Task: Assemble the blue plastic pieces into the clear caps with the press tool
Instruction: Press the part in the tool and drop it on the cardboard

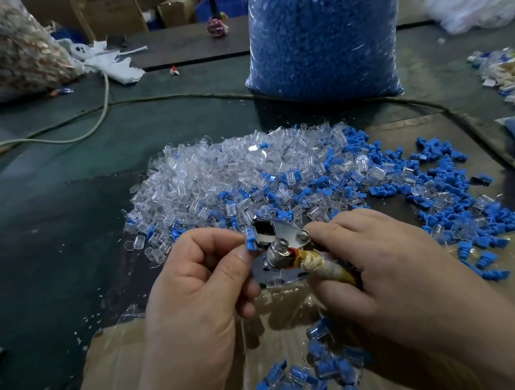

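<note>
Blue plastic is filling a tall clear bag (322, 29) standing toward the far edge of the dark bench (44, 255), while a heap of clear caps (214, 174) and loose blue pieces (436, 171) is spreading across the bench's middle. At the near edge, a cardboard box (116, 377) is holding blue-filled caps (307, 381). Above it, the right hand (376, 264) is wrapping its fingers round the taped handle of the metal press tool (280, 241). The left hand (196, 288) is pinching a small blue piece (250, 240) between thumb and forefinger, right against the tool's mouth. The risks are gathering there. A piece going in tilted is likely to jam or crack its cap. The left fingertips are sitting close enough to be nipped by an early squeeze. A slipping pinch would be sending the piece back into the heap.
</note>
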Demonstrator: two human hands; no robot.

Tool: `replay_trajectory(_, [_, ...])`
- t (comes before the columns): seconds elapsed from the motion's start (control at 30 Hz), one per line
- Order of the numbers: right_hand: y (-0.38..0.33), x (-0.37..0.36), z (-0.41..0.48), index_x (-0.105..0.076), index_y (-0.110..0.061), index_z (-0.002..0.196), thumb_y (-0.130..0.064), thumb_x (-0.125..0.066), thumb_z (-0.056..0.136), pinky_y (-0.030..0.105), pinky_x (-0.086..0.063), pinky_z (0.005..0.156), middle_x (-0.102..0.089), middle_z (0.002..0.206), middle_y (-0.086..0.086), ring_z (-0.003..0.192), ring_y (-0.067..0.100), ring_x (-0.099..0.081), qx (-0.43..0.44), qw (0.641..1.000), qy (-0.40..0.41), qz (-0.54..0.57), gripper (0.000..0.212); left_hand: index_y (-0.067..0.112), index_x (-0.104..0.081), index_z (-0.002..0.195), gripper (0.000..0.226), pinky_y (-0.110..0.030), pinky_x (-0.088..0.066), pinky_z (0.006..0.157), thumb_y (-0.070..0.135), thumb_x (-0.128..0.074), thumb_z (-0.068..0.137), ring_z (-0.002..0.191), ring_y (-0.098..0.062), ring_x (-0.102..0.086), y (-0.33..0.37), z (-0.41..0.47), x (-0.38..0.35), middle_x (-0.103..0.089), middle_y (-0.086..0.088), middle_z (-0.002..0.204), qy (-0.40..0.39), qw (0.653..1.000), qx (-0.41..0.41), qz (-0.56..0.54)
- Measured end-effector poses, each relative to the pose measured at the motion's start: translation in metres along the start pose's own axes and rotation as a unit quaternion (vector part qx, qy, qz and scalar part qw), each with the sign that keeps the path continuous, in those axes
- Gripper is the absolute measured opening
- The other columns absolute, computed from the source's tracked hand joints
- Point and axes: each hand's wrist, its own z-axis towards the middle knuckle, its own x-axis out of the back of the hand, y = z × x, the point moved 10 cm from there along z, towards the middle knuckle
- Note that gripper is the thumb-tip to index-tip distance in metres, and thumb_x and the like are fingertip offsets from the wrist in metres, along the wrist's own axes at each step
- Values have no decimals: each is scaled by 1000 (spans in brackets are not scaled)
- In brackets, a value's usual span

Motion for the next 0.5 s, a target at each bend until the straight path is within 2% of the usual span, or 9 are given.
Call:
replay_trajectory(0.13, [-3, 8, 2, -61, -31, 123, -58, -39, 79, 27, -48, 69, -61, 89, -17, 82, 8, -55, 1, 1000, 20, -7, 56, 27, -70, 81, 15, -19, -45, 43, 36, -72, 69, 52, -11, -57, 5, 1, -2, -63, -5, 63, 2, 1000, -6, -1])
replay_trajectory(0.23, [-4, 10, 2, -63, -33, 113, -57, -41, 77, 32, -51, 66, -61, 83, -17, 78, 9, -56, -5, 1000, 22, 1, 48, 27, -70, 80, 19, -20, -45, 43, 39, -73, 66, 52, -12, -58, 6, 1, 0, -64, -6, 64, 9, 1000, -5, -4])
replay_trajectory(0.3, [-1, 8, 1, -59, -39, 112, -60, -40, 76, 27, -49, 68, -57, 83, -22, 80, 2, -52, -10, 1000, 17, 12, 46, 27, -70, 80, 17, -20, -46, 44, 37, -72, 67, 52, -13, -58, 6, 0, 0, -64, -6, 63, 12, 1000, -3, -1])
replay_trajectory(0.4, [7, 2, 0, -46, -50, 116, -72, -30, 71, 17, -39, 78, -50, 94, -31, 94, -6, -43, -29, 999, -9, 25, 52, 26, -69, 80, 6, -21, -46, 44, 30, -73, 77, 50, -14, -57, 2, -2, -1, -63, -6, 59, 16, 999, 13, 29])
replay_trajectory(0.5, [13, -4, 2, -43, -50, 120, -77, -19, 68, 17, -32, 83, -48, 99, -32, 97, -5, -40, -37, 999, -33, -14, 63, 27, -67, 79, 12, -25, -43, 42, 19, -69, 88, 45, -16, -52, -5, -2, 1, -60, -5, 54, 30, 998, 45, 44])
